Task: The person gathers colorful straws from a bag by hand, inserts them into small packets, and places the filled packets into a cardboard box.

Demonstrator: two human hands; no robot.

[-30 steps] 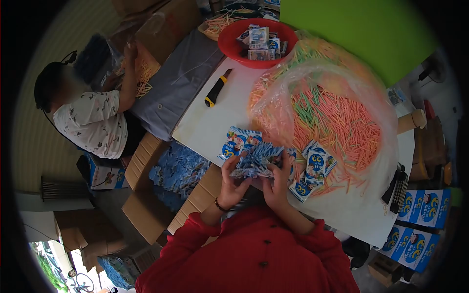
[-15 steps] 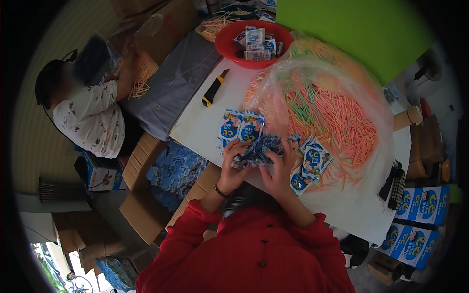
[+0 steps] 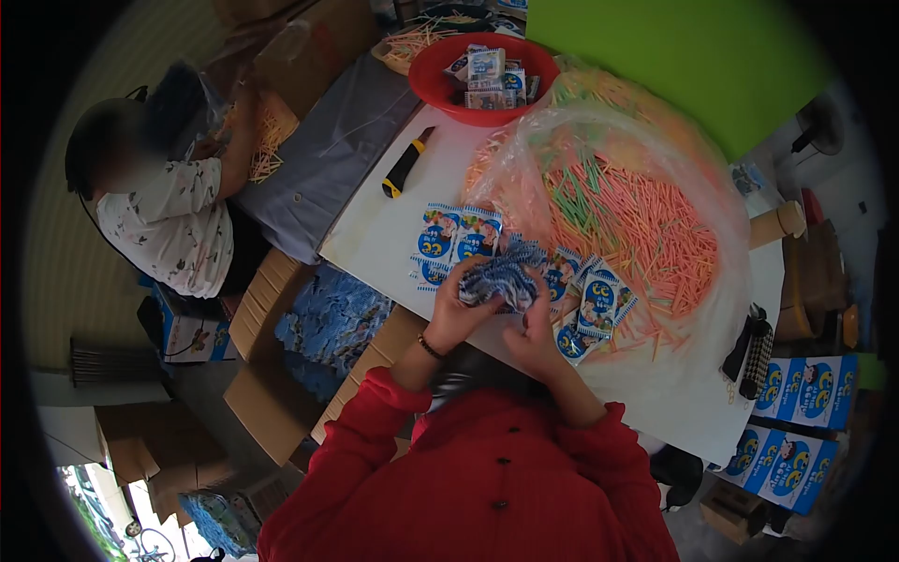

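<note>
My left hand [image 3: 457, 314] grips a bundle of crinkled blue-and-white wrappers [image 3: 500, 277] over the table's front edge. At the bundle's right side, my right hand [image 3: 536, 335] pinches it with curled fingers. Blue printed packets [image 3: 456, 234] lie just beyond my left hand. More packets [image 3: 599, 304] lie to the right of my right hand, beside a heap of thin pink, green and orange sticks [image 3: 646, 225] in a clear plastic bag [image 3: 735, 253].
A red bowl [image 3: 482, 80] with packets stands at the back; a yellow-black cutter [image 3: 407, 164] lies on the white table [image 3: 365, 229]. An open carton [image 3: 267, 375] of blue wrappers stands front left. A co-worker [image 3: 169, 206] handles sticks at the far left.
The bundle has been bunched up and tilted between my hands. My right hand has moved down a little and its fingers have curled in. The view has shifted slightly.
</note>
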